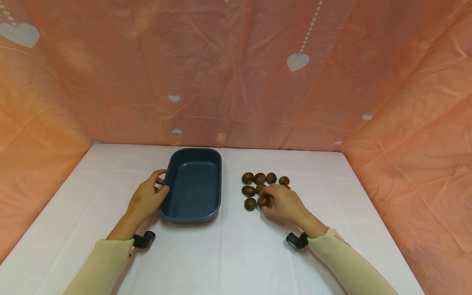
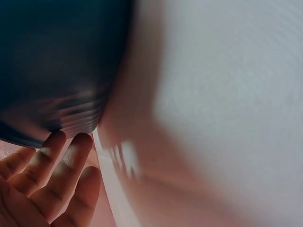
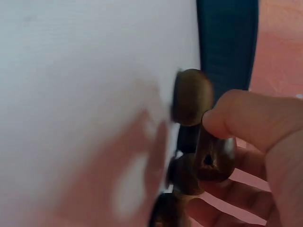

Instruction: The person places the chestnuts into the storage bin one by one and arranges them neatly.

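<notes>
In the head view my left hand (image 1: 147, 198) rests at the left side of a dark blue rectangular dish (image 1: 166, 213), thumb and fingertips right at its rim. The left wrist view has the straight fingers (image 2: 66, 165) against the outer wall of the dish (image 2: 61, 56). My right hand (image 1: 285, 203) pinches a glossy brown chestnut (image 1: 264, 200) between thumb and fingers. Seen from the right wrist, that chestnut (image 3: 215, 158) has a small dark split in its shell. Several more chestnuts (image 1: 248, 191) lie grouped on the table beside it, some partly hidden by the hand.
A white cloth covers the table (image 1: 225, 262). Orange curtains (image 1: 228, 82) with pale hearts hang behind it and at both sides. The inside of the dish shows only its bare floor. A black wrist camera (image 1: 296, 241) is on the right wrist, another (image 1: 144, 239) on the left.
</notes>
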`<state>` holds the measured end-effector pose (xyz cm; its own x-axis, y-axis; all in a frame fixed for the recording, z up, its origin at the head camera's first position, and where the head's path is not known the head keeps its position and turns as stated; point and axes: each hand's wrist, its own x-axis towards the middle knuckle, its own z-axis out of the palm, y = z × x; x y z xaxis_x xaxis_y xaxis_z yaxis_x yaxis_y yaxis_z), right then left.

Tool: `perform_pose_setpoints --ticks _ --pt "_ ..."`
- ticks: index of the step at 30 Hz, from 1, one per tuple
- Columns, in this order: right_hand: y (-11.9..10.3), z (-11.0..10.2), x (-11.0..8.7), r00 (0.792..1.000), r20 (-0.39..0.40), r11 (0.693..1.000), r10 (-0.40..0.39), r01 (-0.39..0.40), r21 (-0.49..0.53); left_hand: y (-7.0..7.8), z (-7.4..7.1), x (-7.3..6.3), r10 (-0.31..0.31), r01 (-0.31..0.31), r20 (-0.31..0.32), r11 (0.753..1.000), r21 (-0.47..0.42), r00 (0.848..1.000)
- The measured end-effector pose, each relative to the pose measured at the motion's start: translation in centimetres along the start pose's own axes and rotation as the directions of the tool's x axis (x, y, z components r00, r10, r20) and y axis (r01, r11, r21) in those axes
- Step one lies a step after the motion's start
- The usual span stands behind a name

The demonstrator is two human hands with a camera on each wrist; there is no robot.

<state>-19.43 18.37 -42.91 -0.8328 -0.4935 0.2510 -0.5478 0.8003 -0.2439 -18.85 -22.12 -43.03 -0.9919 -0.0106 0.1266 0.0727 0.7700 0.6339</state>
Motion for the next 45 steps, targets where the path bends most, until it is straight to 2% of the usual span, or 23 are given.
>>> perform_pose_setpoints --ticks 10,19,30,45 --pt "-1.1 -1.6 1.4 0.998 -0.042 0.998 -0.04 0.042 0.039 -0.1 0.0 0.0 -0.01 0.01 -0.007 1.0 0.007 1.0" --pt "-3.1 -2.3 3.2 0.998 -0.039 0.996 -0.052 0.054 0.065 -0.1 0.0 0.0 -0.021 0.021 0.003 1.0 -0.001 1.0" --pt "-5.5 -2.0 5.1 0.996 -0.029 0.988 -0.089 0.092 0.124 -0.1 0.0 0.0 -0.017 0.017 0.006 1.0 -0.005 1.0" --pt "-8.4 -0.7 6.9 0.99 0.054 0.969 -0.13 0.115 0.217 0.0 0.1 0.0 -0.01 0.01 -0.001 1.0 -0.012 1.0"
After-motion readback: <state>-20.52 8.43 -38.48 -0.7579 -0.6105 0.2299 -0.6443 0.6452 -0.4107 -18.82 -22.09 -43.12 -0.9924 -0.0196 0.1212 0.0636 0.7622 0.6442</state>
